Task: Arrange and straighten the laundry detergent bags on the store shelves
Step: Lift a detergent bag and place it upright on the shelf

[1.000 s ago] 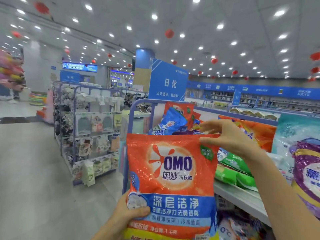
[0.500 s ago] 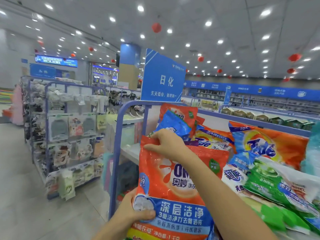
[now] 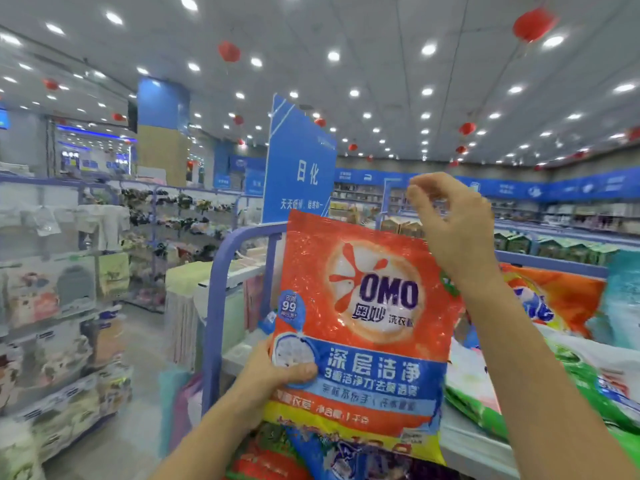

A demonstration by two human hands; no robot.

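I hold an orange and blue OMO detergent bag [image 3: 363, 306] upright in front of the shelf's left end. My left hand [image 3: 277, 372] grips its lower left edge, thumb on the front. Over the bag's top right corner hovers my right hand [image 3: 453, 230], its fingers loosely curled with nothing between them, and its wrist hides that corner. Behind the bag on the right, an orange Tide bag [image 3: 561, 299] and a green and white bag [image 3: 588, 386] lie slumped on the shelf.
The shelf's blue end frame [image 3: 216, 306] stands just left of the bag, with a white shelf board [image 3: 467, 448] below. More bags [image 3: 277, 459] sit on the lower level. A blue sign [image 3: 301, 168] rises behind. A rack of small goods [image 3: 69, 289] lines the aisle at left.
The OMO bag has been lifted higher and now stands straight. My right hand has let go of its top edge and moved up to the right corner. My left hand keeps its grip.
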